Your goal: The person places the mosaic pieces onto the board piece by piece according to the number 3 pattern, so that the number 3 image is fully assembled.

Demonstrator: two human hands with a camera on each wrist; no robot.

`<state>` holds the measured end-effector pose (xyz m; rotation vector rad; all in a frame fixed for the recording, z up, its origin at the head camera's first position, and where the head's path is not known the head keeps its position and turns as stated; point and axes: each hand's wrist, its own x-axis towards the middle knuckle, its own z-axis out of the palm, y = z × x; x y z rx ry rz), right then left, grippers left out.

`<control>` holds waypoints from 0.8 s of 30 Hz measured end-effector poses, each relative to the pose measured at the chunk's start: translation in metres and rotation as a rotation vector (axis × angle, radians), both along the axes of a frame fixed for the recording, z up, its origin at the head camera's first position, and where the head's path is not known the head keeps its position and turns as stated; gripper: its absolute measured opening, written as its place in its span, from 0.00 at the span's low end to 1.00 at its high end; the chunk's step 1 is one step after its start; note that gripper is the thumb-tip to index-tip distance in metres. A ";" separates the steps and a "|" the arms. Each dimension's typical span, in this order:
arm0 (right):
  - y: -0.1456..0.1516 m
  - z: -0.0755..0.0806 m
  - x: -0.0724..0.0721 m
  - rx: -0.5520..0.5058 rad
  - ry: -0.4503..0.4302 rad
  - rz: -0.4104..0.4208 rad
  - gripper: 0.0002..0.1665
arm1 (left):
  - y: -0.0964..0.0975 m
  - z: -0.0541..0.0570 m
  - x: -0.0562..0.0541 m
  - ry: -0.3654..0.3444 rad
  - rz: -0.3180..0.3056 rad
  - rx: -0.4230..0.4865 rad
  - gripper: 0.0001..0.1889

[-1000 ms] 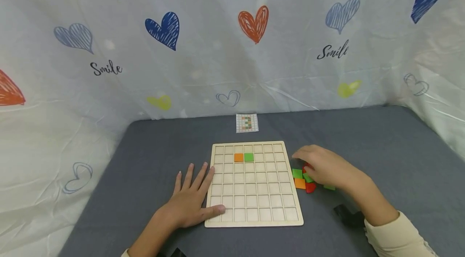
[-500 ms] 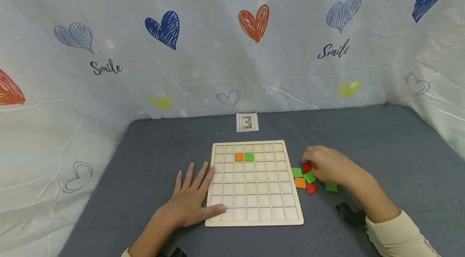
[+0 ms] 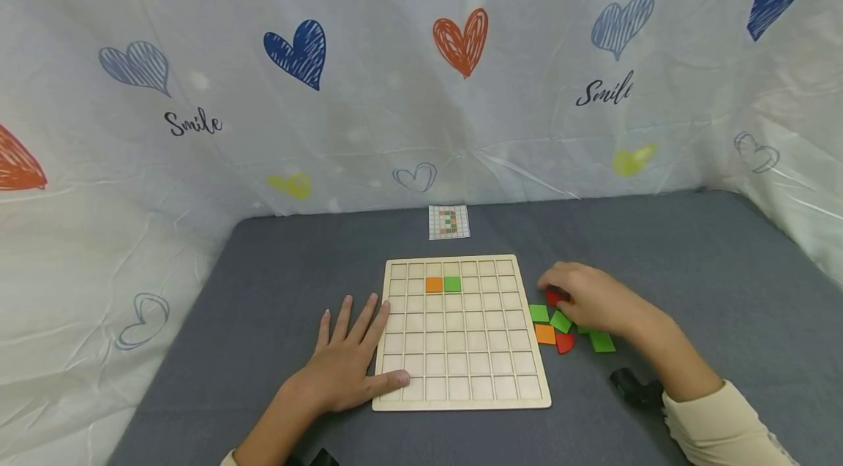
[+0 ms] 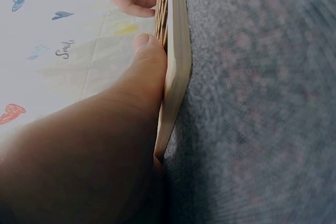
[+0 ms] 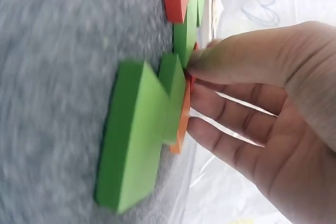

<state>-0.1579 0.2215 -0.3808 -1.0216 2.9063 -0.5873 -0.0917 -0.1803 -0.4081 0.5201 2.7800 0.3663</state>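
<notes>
1. First, at the near right, a cream sleeve (image 3: 721, 422) covers the forearm; a black device (image 3: 635, 388) sits beside the bare wrist.
2. The left hand (image 3: 349, 367) lies flat, fingers spread and straight, its thumb resting over the near left part of the wooden grid board (image 3: 467, 404) on the grey table (image 3: 309, 261).
3. Just right of the board, loose green tiles (image 3: 602, 342), an orange tile (image 3: 544, 334) and a rounded red tile (image 3: 564, 343) lie bunched, some overlapping.
4. Among them is the right hand (image 3: 593, 298), its grip apart: thumb and forefinger sit about another red tile (image 3: 553, 298).
5. In the board's second row from the far edge, an orange square (image 3: 434, 284) adjoins a green square (image 3: 452, 284).
6. Beyond lies a printed grid card (image 3: 449, 222).
7. Behind hangs a white curtain (image 3: 369, 115) with hearts and "Smile".
</notes>
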 end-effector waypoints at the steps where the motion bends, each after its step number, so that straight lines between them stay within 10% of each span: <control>1: -0.001 0.000 0.000 -0.005 0.001 0.014 0.17 | 0.000 0.000 0.000 0.004 0.000 0.001 0.57; 24: -0.002 0.002 -0.001 0.018 0.008 0.043 0.17 | 0.001 0.005 0.001 -0.024 0.001 0.023 0.56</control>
